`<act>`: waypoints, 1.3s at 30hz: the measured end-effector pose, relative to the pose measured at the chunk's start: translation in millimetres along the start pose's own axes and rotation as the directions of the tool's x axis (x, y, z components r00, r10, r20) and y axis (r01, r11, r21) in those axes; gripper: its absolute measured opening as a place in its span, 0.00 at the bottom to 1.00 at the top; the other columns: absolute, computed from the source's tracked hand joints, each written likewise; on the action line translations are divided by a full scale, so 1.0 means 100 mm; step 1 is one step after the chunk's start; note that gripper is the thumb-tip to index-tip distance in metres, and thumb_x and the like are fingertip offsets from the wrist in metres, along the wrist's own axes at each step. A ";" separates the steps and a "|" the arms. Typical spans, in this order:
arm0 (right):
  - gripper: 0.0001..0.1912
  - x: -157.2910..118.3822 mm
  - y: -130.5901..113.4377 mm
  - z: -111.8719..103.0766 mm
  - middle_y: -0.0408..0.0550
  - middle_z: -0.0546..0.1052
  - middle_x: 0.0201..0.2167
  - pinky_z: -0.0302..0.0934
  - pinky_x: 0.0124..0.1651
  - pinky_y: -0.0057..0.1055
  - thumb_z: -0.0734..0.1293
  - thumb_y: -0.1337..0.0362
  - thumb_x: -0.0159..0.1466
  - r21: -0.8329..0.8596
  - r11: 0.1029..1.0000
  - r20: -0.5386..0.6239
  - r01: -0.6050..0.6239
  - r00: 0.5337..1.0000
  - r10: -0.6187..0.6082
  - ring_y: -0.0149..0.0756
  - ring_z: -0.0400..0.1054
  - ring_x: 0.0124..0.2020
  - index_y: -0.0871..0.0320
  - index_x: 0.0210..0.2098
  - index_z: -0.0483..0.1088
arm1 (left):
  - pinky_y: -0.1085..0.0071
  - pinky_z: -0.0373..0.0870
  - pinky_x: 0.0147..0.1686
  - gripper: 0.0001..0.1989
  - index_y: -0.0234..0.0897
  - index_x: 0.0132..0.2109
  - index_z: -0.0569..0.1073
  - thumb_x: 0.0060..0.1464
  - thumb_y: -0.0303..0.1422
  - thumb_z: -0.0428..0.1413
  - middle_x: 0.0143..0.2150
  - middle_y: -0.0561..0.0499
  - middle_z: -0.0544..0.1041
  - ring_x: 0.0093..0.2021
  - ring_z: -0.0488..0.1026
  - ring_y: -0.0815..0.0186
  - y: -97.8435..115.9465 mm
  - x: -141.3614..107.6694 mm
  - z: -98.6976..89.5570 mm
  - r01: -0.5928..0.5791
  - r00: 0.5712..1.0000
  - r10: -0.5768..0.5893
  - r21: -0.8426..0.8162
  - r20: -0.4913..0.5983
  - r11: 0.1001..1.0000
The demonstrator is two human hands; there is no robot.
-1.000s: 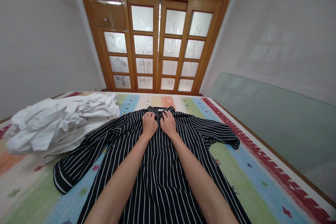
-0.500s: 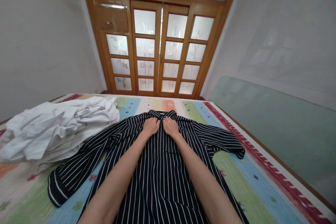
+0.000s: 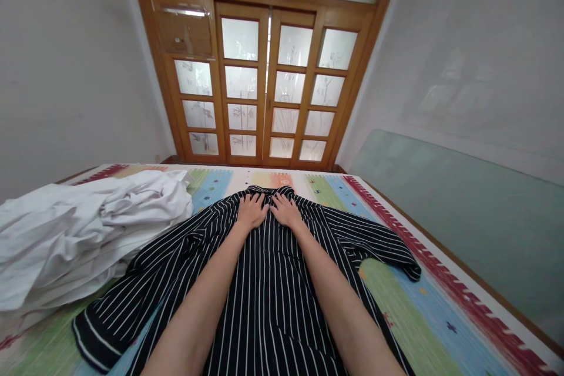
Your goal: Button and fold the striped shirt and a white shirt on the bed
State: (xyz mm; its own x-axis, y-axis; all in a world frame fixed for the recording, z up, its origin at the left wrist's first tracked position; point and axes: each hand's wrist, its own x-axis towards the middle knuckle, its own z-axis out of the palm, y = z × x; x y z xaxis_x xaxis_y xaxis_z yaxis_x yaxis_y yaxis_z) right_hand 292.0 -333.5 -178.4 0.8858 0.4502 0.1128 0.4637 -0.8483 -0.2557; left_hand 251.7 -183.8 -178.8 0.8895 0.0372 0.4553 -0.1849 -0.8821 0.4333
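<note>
A black shirt with white stripes [image 3: 264, 282] lies spread out, front up, with its collar [image 3: 271, 190] at the far end. Its left-side sleeve reaches toward the near left; the other sleeve bends out to the right. My left hand [image 3: 252, 211] lies flat on the upper chest just below the collar, fingers spread. Beside it, my right hand [image 3: 285, 211] rests on the other side of the front placket, its fingers also apart. Both palms press on the cloth, and neither hand grips it.
Under the shirt is a bed with a striped, colourful sheet [image 3: 440, 311]. A heap of white cloth [image 3: 97, 229] lies at the left, touching the striped sleeve. Along the right stands a pale green headboard [image 3: 462, 211]. Wooden glass-paned doors [image 3: 264, 88] close off the far end.
My fingers, bunched near the collar before, have spread out flat on the shirt. The view has shifted slightly, with the white heap appearing lower and farther left.
</note>
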 end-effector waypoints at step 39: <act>0.38 -1.54 0.95 -0.41 0.46 0.49 0.70 0.35 0.69 0.52 0.56 0.38 0.64 -0.063 0.979 0.044 0.192 0.981 -0.189 0.48 0.41 0.70 0.48 0.68 0.52 | 0.58 0.51 0.64 0.33 0.25 0.62 0.63 0.65 0.44 0.31 0.67 0.37 0.60 0.68 0.55 0.55 -1.09 -0.69 -1.21 0.051 0.909 -0.159 0.277 0.385 0.960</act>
State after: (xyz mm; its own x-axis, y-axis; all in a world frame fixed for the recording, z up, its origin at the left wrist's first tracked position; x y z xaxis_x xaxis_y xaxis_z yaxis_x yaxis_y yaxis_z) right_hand 200.3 -495.1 -181.0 0.7801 0.6146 0.1169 0.6254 -0.7619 -0.1684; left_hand 159.9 -33.4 -163.5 0.9990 -0.0064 0.0453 -0.0164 -0.9745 0.2236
